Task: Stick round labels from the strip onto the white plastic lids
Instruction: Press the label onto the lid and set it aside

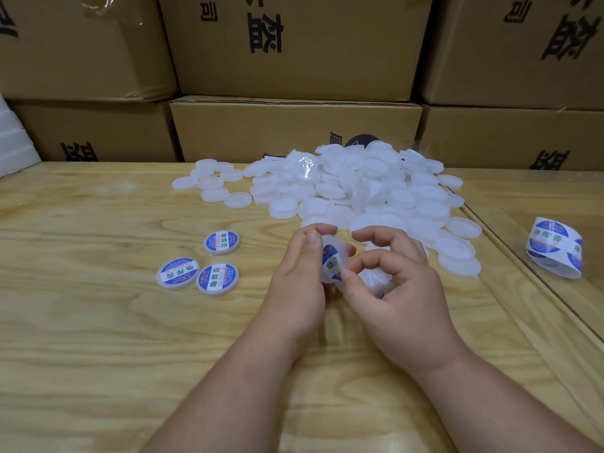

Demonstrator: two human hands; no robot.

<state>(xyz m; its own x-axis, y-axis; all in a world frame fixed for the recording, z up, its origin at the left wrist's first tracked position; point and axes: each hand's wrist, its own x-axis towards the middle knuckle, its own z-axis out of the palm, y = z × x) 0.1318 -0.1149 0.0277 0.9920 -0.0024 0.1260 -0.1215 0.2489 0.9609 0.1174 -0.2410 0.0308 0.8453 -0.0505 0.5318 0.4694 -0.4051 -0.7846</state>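
Three labelled lids (199,268) done, lying flat on the wooden table (98,322). Left hand (299,276) gripping a white lid (336,256) on edge, right hand (389,282) pinching a round label (331,261) onto it. Big pile of bare lids (366,191) behind and the label strip (555,246) off right, so lots left.

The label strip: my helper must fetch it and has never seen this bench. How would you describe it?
Start at the pile of white lids on the wooden table. Look right, past the table's seam: the label strip lies alone, a curled band printed with blue round labels, not a flat lid.
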